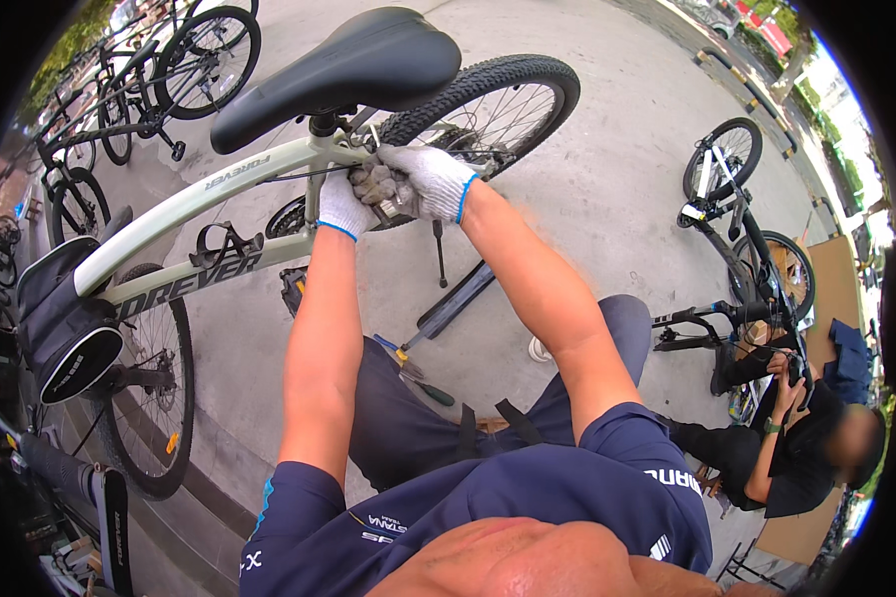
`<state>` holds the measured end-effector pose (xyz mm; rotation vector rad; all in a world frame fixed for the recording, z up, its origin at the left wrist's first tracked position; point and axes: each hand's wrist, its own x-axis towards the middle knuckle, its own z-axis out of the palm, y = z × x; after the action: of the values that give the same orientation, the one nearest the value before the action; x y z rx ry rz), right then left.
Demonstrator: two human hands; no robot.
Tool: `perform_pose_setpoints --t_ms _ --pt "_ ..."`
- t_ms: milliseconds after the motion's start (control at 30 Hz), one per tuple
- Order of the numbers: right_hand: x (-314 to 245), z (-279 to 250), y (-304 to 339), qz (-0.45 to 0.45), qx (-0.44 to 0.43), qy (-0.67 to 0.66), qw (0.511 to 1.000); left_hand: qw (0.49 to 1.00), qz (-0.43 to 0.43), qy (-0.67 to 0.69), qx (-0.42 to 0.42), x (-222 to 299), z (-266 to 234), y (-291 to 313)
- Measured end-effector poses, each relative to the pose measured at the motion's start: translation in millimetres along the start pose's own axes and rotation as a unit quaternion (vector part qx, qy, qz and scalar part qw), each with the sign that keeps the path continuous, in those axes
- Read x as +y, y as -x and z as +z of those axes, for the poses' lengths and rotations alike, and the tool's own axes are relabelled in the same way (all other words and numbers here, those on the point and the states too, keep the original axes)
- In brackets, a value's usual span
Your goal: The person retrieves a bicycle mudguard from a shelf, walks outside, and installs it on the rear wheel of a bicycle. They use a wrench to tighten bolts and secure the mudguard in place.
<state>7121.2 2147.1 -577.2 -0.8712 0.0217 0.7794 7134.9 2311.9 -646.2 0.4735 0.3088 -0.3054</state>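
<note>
A pale green-white bicycle [174, 189] with a black saddle [343, 75] stands in front of me. My left hand [346, 204] and my right hand [430, 181] wear white knit gloves with blue cuffs, their fingers soiled grey. Both are closed and pressed together beside the rear of the frame, just below the saddle and close to the knobby rear tyre [543, 85]. A small shiny piece [389, 207] shows at the gloved fingers; its kind is unclear. The fingers and gloves hide most of what they grip.
A dark bag [60, 318] hangs at the bicycle's front. Yellow-and-blue-handled pliers [401, 358], a green-handled tool [434, 394] and a long black piece [455, 303] lie on the concrete. Right, a seated person [796, 438] handles another bicycle [742, 239]. More bicycles [139, 90] stand far left.
</note>
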Motion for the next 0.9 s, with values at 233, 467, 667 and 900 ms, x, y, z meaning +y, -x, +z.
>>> perform_pose_setpoints --t_ms 233,467,667,900 --pt "13.2 -2.5 -10.6 -0.014 -0.001 0.063 0.998 0.985 0.097 -0.094 0.105 -7.4 7.3 -5.8" --pt "0.3 -2.4 -1.1 0.001 0.006 0.07 0.998 0.988 0.01 -0.047 -0.148 7.6 -24.1 -13.8" --pt "16.3 5.9 -1.2 -0.028 0.032 0.116 0.992 0.968 0.101 -0.229 0.026 10.9 -50.7 -32.2" --pt "4.8 1.0 3.9 -0.011 0.058 0.257 0.965 0.983 0.07 -0.113 0.126 -6.2 -5.1 -5.9"
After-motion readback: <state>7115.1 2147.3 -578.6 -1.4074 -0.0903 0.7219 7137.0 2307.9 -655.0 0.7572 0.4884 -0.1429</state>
